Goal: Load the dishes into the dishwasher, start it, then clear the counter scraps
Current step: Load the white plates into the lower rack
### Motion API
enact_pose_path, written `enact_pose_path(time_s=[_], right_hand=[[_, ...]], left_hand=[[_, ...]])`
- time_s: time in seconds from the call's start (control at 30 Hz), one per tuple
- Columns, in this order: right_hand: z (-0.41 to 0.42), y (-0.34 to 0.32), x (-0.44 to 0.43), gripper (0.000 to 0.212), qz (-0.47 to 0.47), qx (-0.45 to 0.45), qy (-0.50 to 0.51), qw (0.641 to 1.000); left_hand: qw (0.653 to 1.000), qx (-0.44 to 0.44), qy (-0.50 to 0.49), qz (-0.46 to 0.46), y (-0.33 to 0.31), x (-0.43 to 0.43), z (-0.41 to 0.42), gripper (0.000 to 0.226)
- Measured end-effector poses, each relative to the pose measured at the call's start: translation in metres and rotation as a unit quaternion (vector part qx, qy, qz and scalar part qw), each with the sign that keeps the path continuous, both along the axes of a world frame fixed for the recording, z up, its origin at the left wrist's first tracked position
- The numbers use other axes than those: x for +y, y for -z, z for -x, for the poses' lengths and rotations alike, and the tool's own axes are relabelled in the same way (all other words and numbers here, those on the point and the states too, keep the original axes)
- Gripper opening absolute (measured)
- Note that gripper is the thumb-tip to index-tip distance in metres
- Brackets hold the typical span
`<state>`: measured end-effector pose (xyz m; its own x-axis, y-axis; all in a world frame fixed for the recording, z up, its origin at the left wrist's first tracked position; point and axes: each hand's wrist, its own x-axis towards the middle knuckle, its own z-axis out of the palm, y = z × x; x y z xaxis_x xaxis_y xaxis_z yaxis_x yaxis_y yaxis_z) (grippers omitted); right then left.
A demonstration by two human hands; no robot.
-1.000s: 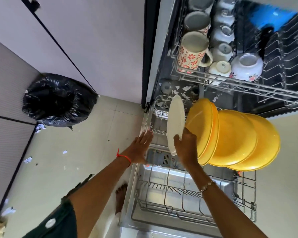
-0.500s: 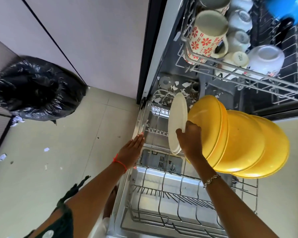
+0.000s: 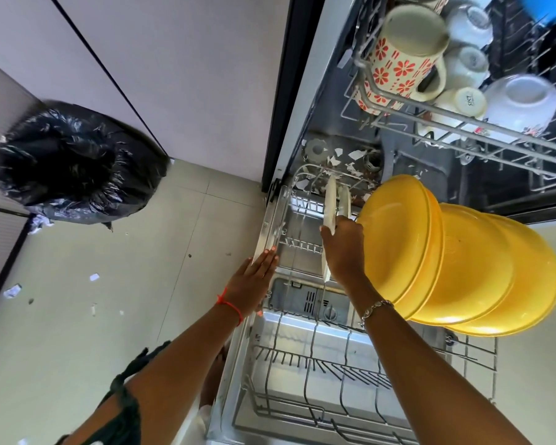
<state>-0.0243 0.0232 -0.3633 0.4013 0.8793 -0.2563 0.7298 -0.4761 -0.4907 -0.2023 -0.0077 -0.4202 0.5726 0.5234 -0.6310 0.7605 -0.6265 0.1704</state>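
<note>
My right hand [image 3: 345, 248] grips a white plate [image 3: 329, 203], which stands on edge in the pulled-out lower rack [image 3: 305, 377] of the open dishwasher. A second white plate [image 3: 345, 200] stands just behind it. Several yellow plates [image 3: 446, 261] lean upright in the same rack to the right. My left hand [image 3: 254, 281] rests flat with fingers apart on the rack's left rail [image 3: 270, 226]. The upper rack [image 3: 463, 136] holds a floral mug [image 3: 402, 56], white cups [image 3: 466, 62] and a white bowl [image 3: 523, 101], all upside down.
A black bin bag [image 3: 74, 162] sits on the tiled floor at the left. Small paper scraps [image 3: 13, 290] lie on the floor. White shards and debris [image 3: 341, 155] lie on the dishwasher's bottom behind the rack. Grey cabinet fronts [image 3: 174, 75] stand to the left.
The white plate has turned from face-on to edge-on and gone down between the rack's tines. My left hand stays on the rail. The camera has moved closer.
</note>
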Motion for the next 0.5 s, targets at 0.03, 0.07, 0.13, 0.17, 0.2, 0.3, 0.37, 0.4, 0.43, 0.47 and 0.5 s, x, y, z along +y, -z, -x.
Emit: enact_pose_path(time_s=[0.03,0.07,0.13,0.17,0.2,0.3,0.37,0.4,0.43,0.47,0.5], right_hand=[[0.002,-0.001,0.001,0.031,-0.007,0.006,0.002,1.0],[0.005,-0.002,0.002,0.033,-0.014,0.016,0.009,1.0],[0.007,-0.003,0.001,0.035,-0.024,0.031,0.022,0.999],[0.007,-0.004,0.0,0.035,-0.026,0.039,0.025,0.999],[0.007,-0.004,-0.001,0.035,-0.027,0.047,0.025,0.998],[0.005,-0.004,-0.007,0.036,-0.033,0.06,0.022,0.997],[0.004,-0.007,-0.011,0.035,-0.036,0.059,0.015,0.997],[0.003,-0.008,-0.014,0.034,-0.039,0.059,0.011,0.997],[0.002,-0.01,-0.016,0.034,-0.045,0.061,0.008,0.997],[0.001,-0.013,-0.019,0.034,-0.052,0.062,0.005,0.997],[0.0,-0.016,-0.022,0.035,-0.059,0.056,-0.002,0.997]], left_hand=[[1.0,-0.001,-0.002,-0.001,0.0,0.0,0.0,0.097],[1.0,-0.003,-0.004,-0.002,-0.001,0.0,0.0,0.094],[1.0,-0.003,-0.004,-0.005,-0.001,0.0,-0.001,0.093],[1.0,-0.001,-0.003,-0.005,-0.002,0.0,-0.001,0.093],[1.0,0.001,-0.003,-0.005,-0.002,0.0,-0.001,0.093],[1.0,0.008,-0.004,-0.004,-0.004,-0.001,-0.002,0.093],[1.0,0.014,-0.004,-0.006,-0.006,0.0,-0.003,0.093],[1.0,0.015,-0.004,-0.009,-0.007,-0.001,-0.004,0.093],[1.0,0.016,-0.004,-0.012,-0.008,-0.001,-0.004,0.093],[1.0,0.014,-0.004,-0.018,-0.01,-0.002,-0.004,0.09],[1.0,0.011,-0.004,-0.022,-0.012,-0.002,-0.005,0.086]])
